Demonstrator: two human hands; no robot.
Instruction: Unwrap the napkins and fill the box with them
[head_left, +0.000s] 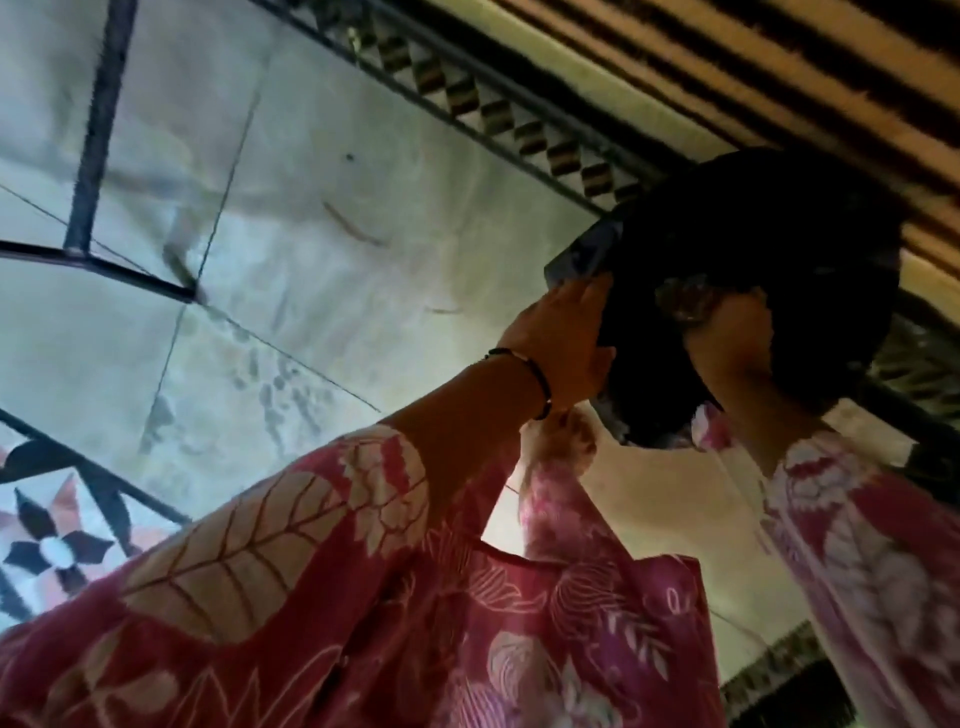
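The view is tilted and blurred. Both hands hold a large dark rounded object (753, 223) at the right. I cannot tell whether it is the box or a bag. A grey-blue edge (584, 254) shows at its left side. My left hand (558, 338), with a black bracelet at the wrist, presses against the object's left side. From below, my right hand (727, 343) grips its underside. Pink floral sleeves cover both arms. No napkins can be made out.
Pale floor tiles (311, 234) fill the left and middle. Thin black metal bars (96, 130) cross the floor at upper left. A flower-patterned tile (52, 545) lies at lower left. A brown and cream striped rug (779, 67) runs along the upper right behind a patterned border (493, 109).
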